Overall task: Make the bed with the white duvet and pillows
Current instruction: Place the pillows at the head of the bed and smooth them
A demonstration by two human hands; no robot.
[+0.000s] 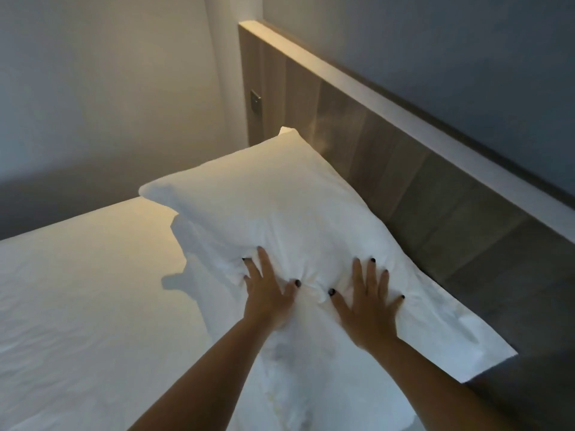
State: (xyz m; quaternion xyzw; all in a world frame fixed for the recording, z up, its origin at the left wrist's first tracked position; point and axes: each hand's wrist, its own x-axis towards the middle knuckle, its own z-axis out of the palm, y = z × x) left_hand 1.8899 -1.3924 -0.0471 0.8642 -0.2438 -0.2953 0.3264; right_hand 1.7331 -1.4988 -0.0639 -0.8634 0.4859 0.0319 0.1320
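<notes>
A smooth white sheeted bed surface (77,290) fills the left, lit warm near the head end. At the head edge of the bed, a plump white fabric pillow (264,197) leans against the pale wood-panelled headboard (404,169), its far corner poking up beside a small metal switch plate (255,101) on the headboard's left end.

The left hand (267,290) lies on the pillow's near half with fingers spread, their tips sunk into the cloth so that it gathers in creases around them. Just beside it, the right hand (367,303) presses flat, fingers fanned and straight. Neither pinches the fabric.

The pillow looks light and very soft: it dents under the palms and will sag if lifted by one corner. Taking it by both short ends, or patting its long edges, should shape it best. The case seems loose and likely to wrinkle.
</notes>
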